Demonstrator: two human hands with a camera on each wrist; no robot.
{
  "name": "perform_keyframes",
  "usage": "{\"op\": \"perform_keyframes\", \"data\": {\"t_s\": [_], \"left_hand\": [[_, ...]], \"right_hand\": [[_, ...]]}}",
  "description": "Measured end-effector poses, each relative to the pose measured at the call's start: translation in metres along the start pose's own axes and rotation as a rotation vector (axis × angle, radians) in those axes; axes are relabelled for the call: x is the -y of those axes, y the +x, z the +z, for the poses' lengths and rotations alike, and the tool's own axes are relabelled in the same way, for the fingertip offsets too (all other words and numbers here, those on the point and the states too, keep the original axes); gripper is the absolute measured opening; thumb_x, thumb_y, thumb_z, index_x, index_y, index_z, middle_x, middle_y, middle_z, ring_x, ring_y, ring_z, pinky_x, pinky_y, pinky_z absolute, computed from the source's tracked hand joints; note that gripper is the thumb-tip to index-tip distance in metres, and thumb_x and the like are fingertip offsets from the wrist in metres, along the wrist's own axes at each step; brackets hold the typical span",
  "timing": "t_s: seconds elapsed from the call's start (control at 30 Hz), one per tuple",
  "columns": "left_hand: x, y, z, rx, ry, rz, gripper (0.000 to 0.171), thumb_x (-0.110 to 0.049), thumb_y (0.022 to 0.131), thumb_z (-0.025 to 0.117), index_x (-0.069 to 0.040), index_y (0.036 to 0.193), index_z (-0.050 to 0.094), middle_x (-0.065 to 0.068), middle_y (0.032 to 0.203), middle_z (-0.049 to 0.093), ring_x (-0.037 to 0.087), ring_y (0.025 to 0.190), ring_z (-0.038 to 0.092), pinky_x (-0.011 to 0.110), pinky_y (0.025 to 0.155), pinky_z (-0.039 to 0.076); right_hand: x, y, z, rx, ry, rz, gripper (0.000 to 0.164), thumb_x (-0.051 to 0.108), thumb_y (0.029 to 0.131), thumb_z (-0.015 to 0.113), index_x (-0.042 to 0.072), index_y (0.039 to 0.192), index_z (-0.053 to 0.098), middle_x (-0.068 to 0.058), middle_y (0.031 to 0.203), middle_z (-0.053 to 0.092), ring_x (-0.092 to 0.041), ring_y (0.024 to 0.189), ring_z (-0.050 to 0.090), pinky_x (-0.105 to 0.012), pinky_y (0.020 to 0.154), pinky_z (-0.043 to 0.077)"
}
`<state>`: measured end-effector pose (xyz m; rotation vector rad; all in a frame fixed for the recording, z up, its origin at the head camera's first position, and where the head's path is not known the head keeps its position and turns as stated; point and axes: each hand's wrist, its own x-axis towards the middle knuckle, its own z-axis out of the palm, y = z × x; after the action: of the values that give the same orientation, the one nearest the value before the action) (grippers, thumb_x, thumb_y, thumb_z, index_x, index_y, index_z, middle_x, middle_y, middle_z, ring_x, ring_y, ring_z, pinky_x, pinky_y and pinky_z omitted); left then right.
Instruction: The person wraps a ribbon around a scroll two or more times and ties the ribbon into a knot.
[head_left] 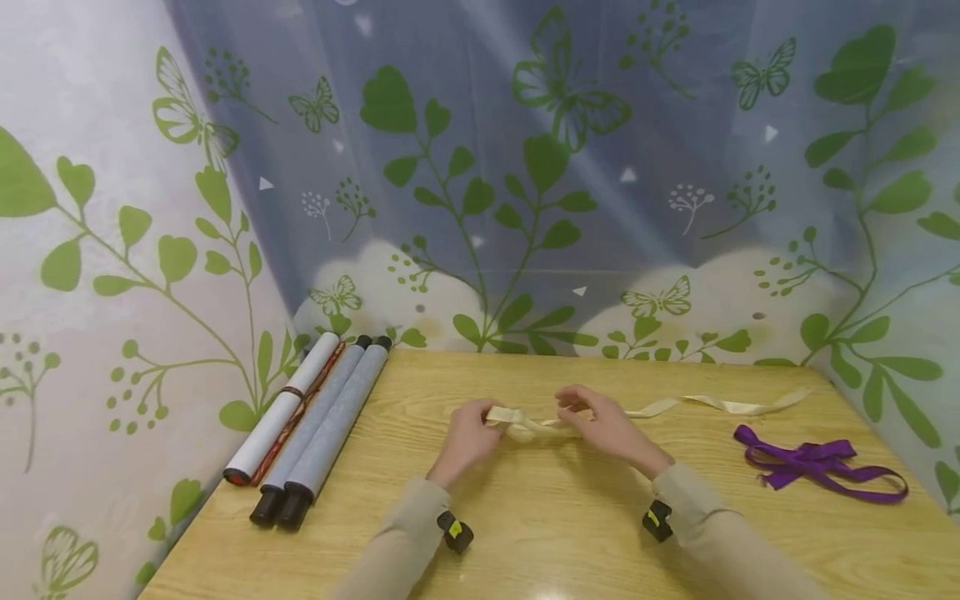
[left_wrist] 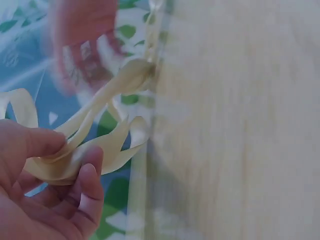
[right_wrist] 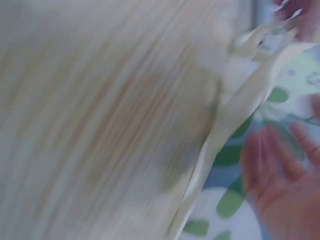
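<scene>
Leafy butterfly-print backdrop (head_left: pixel 480 192) behind wood-grain table (head_left: pixel 555 525).

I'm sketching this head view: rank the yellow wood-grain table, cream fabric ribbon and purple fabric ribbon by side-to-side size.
Largest first:
1. yellow wood-grain table
2. cream fabric ribbon
3. purple fabric ribbon

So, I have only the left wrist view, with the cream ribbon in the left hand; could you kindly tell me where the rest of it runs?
Observer: In the head view, the cream ribbon trails past the right hand and ends near the right side of the table.
Operator: Thank you; is there another ribbon nearby, please?
Observer: Yes, a purple ribbon lies loosely looped on the right, nearer the person than that trailing end.
Operator: And would you mind telling me what lies on the left side?
Observer: A white roll and two blue-grey rolls with black ends lie there.
</scene>
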<state>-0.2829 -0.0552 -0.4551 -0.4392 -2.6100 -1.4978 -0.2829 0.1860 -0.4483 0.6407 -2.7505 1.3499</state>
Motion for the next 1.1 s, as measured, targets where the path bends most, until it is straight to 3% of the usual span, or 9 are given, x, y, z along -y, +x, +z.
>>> {"op": "perform_keyframes", "data": {"t_s": [0.1,0.23,0.33,0.43,0.6,0.73,0.83,0.97,1.1], "left_hand": [[0.006,0.001,-0.011,0.014,-0.092,-0.029,0.010,-0.007,0.093,0.065,-0.005,0.099,0.072,0.011,0.084,0.071,0.022,0.072,0.066,0.027,0.058,0.049],[0.013,0.002,-0.022,0.032,-0.205,-0.054,0.015,-0.016,0.095,0.065,-0.003,0.099,0.071,0.014,0.084,0.070,0.024,0.072,0.067,0.035,0.058,0.052],[0.017,0.003,-0.028,0.025,-0.260,-0.077,0.018,-0.018,0.094,0.066,0.000,0.097,0.070,0.013,0.081,0.068,0.016,0.067,0.063,0.039,0.062,0.054],[0.019,0.004,-0.036,-0.006,-0.258,-0.103,0.020,-0.018,0.095,0.065,0.001,0.095,0.069,0.012,0.074,0.064,0.012,0.061,0.056,0.032,0.058,0.050],[0.028,0.007,-0.052,-0.112,-0.139,-0.129,0.019,-0.020,0.094,0.066,-0.004,0.085,0.067,0.005,0.067,0.056,0.012,0.059,0.046,0.026,0.056,0.040],[0.039,0.009,-0.069,-0.190,-0.044,-0.168,0.025,-0.020,0.093,0.065,-0.009,0.073,0.057,-0.001,0.063,0.045,0.014,0.057,0.039,0.028,0.056,0.036],[0.045,0.010,-0.081,-0.228,-0.018,-0.199,0.023,-0.020,0.094,0.064,-0.008,0.075,0.058,0.002,0.065,0.048,0.018,0.060,0.041,0.031,0.058,0.037],[0.053,0.013,-0.095,-0.279,0.076,-0.209,0.017,-0.015,0.092,0.064,-0.001,0.100,0.066,0.016,0.091,0.065,0.030,0.081,0.059,0.042,0.074,0.049],[0.058,0.012,-0.102,-0.252,0.230,-0.204,0.056,-0.007,0.087,0.063,0.005,0.139,0.046,0.033,0.134,0.050,0.048,0.121,0.050,0.059,0.099,0.042]], "right_hand": [[-0.016,-0.006,-0.011,0.033,-0.266,0.009,0.054,0.019,0.096,0.062,0.003,0.144,0.043,-0.025,0.134,0.052,-0.036,0.111,0.058,-0.051,0.087,0.051],[-0.030,-0.014,-0.016,0.143,-0.357,0.012,0.064,0.018,0.094,0.066,-0.001,0.148,0.038,-0.026,0.128,0.047,-0.028,0.097,0.056,-0.046,0.082,0.050],[-0.032,-0.013,-0.020,0.176,-0.343,-0.013,0.044,0.017,0.094,0.065,-0.002,0.132,0.053,-0.018,0.111,0.056,-0.020,0.085,0.056,-0.038,0.075,0.050],[-0.032,-0.012,-0.023,0.194,-0.335,-0.087,0.012,0.014,0.094,0.064,0.004,0.101,0.063,-0.002,0.084,0.058,-0.011,0.069,0.051,-0.029,0.062,0.045],[-0.030,-0.016,-0.032,0.277,-0.321,-0.124,0.014,0.013,0.093,0.065,0.011,0.081,0.057,0.007,0.066,0.048,-0.004,0.058,0.037,-0.024,0.057,0.033],[-0.028,-0.024,-0.041,0.351,-0.323,-0.044,0.015,0.015,0.092,0.065,0.012,0.079,0.058,0.007,0.070,0.048,-0.006,0.063,0.040,-0.027,0.063,0.034],[-0.029,-0.034,-0.050,0.378,-0.321,0.003,0.015,0.015,0.091,0.063,0.013,0.077,0.057,0.007,0.070,0.049,-0.005,0.062,0.040,-0.025,0.061,0.034],[-0.031,-0.050,-0.066,0.373,-0.332,0.023,0.014,0.014,0.093,0.061,0.012,0.079,0.059,0.007,0.068,0.047,-0.004,0.058,0.037,-0.024,0.056,0.033],[-0.033,-0.062,-0.080,0.359,-0.381,0.036,0.009,0.016,0.095,0.061,0.012,0.088,0.064,0.006,0.075,0.057,-0.005,0.063,0.044,-0.025,0.059,0.038]]}}
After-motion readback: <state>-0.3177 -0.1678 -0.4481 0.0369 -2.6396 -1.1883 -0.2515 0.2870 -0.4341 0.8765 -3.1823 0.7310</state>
